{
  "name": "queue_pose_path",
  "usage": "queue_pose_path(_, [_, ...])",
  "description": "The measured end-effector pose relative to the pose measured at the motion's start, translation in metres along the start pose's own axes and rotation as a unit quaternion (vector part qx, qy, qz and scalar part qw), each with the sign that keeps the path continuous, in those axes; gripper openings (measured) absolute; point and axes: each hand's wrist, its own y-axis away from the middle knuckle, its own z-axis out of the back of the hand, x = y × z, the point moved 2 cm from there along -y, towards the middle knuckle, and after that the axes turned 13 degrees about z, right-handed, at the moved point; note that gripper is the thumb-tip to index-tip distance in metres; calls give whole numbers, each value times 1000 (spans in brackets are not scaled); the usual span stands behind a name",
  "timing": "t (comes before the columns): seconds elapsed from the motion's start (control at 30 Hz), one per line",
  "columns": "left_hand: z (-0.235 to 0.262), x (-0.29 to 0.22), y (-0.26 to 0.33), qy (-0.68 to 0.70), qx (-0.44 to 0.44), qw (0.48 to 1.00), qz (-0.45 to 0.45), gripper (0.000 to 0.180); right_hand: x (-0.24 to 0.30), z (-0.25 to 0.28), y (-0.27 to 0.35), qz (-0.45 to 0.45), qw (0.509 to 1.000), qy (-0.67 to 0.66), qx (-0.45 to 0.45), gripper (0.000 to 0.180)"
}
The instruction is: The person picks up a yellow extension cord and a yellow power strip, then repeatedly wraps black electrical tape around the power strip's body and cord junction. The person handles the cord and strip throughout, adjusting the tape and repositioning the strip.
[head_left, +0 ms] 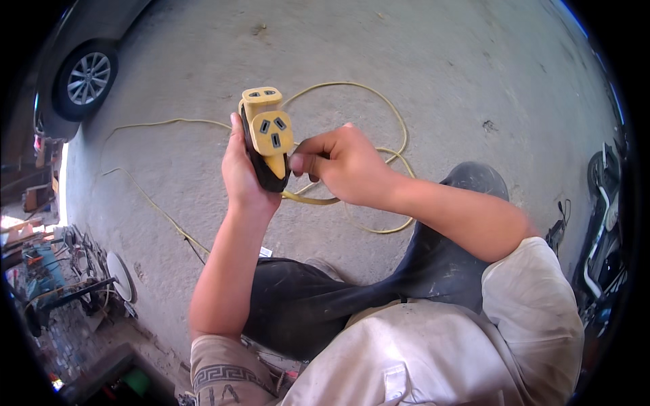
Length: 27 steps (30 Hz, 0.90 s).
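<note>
My left hand (240, 168) is wrapped round a yellow and black extension socket (272, 133), holding it up in front of me with the slotted outlets showing. One outlet block faces me with three slots; a second sits behind it at the top. My right hand (355, 166) has its thumb and fingers pinched together at the socket's lower right edge. Whatever lies between those fingertips is hidden or too small to name. A yellow cable (311, 199) runs from beneath the socket and passes under my right hand.
Loops of yellow cord (404, 128) lie on the concrete floor (467, 88) beyond my hands, with thinner ends trailing left. A car wheel (88, 78) stands at the far left. Stacked clutter (64, 271) fills the lower left, and a motorcycle-like machine (602, 230) is at the right edge.
</note>
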Motion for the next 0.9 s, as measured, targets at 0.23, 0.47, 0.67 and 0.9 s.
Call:
queue_pose_path(0.23, [10, 0, -14, 53, -19, 992, 109, 30, -13, 2, -19, 384, 821, 409, -107, 12])
queue_pose_path(0.47, [29, -1, -26, 69, 93, 972, 203, 27, -15, 7, -36, 457, 742, 477, -116, 15])
queue_pose_path(0.67, [26, 2, -28, 75, 96, 966, 229, 25, -22, 11, -43, 430, 744, 503, -89, 17])
queue_pose_path(0.9, [33, 2, -37, 92, 111, 957, 254, 23, -20, 13, -50, 372, 772, 510, -71, 17])
